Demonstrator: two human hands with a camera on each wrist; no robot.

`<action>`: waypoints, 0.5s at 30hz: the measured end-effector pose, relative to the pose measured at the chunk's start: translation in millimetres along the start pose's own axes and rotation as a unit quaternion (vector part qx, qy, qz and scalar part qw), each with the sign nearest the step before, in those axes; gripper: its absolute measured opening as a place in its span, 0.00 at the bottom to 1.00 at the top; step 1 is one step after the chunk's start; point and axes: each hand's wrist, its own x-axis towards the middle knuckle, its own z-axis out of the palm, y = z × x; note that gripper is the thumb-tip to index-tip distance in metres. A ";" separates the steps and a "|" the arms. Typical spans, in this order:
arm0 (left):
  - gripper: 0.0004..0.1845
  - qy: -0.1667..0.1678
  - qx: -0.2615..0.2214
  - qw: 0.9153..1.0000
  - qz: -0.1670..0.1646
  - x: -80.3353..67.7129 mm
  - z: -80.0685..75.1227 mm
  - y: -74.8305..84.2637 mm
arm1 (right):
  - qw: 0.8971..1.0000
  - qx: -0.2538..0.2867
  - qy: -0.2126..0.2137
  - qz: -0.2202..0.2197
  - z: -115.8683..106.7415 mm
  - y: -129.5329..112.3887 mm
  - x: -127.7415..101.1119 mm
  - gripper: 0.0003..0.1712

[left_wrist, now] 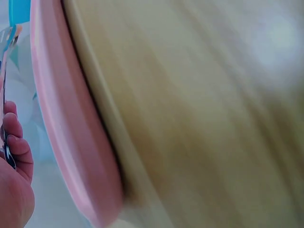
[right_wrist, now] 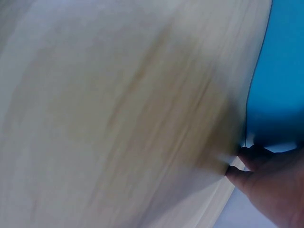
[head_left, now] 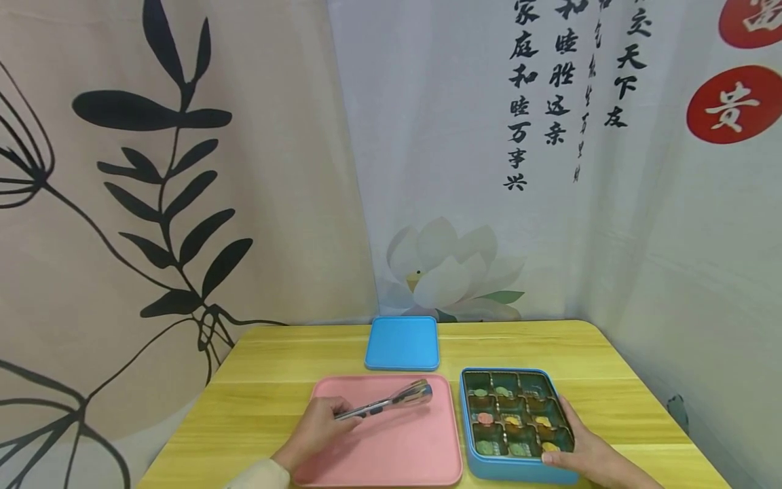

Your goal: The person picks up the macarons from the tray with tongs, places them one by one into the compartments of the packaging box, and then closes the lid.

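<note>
Left hand [head_left: 318, 426] around tongs [head_left: 391, 402]

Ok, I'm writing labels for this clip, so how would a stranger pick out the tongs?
Start at the yellow wooden table and find the pink tray at its near middle. The tongs hover over the tray's far left part, gripped by the left hand. They are the only shiny metal thing; the blue box and blue lid nearby are matte and coloured.

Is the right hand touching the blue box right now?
Touching. The head view shows the right hand lying against the blue box at its near right corner, thumb on the rim.
</note>
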 end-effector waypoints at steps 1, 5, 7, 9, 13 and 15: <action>0.07 -0.001 0.000 1.000 0.000 1.2 0.7 1.0 | 1.000 -0.001 -0.002 -0.002 0.0 -0.1 -0.1 0.68; 0.07 0.000 0.003 1.000 0.008 6.4 3.9 7.1 | 1.000 -0.002 -0.001 -0.002 0.1 -0.2 -0.7 0.68; 0.07 0.001 0.004 1.000 0.007 8.9 5.3 10.5 | 1.000 0.005 -0.004 -0.006 0.3 -0.1 -1.3 0.68; 0.08 -0.002 -0.002 1.000 0.003 11.7 6.3 14.1 | 1.000 0.009 -0.003 -0.005 0.4 0.3 -1.3 0.68; 0.08 -0.009 -0.017 1.000 -0.008 17.7 9.4 19.8 | 1.000 0.014 -0.008 -0.006 0.6 1.3 -0.6 0.68; 0.07 -0.010 -0.021 1.000 -0.008 20.9 11.8 22.6 | 1.000 0.015 -0.011 -0.004 0.5 1.7 -0.1 0.68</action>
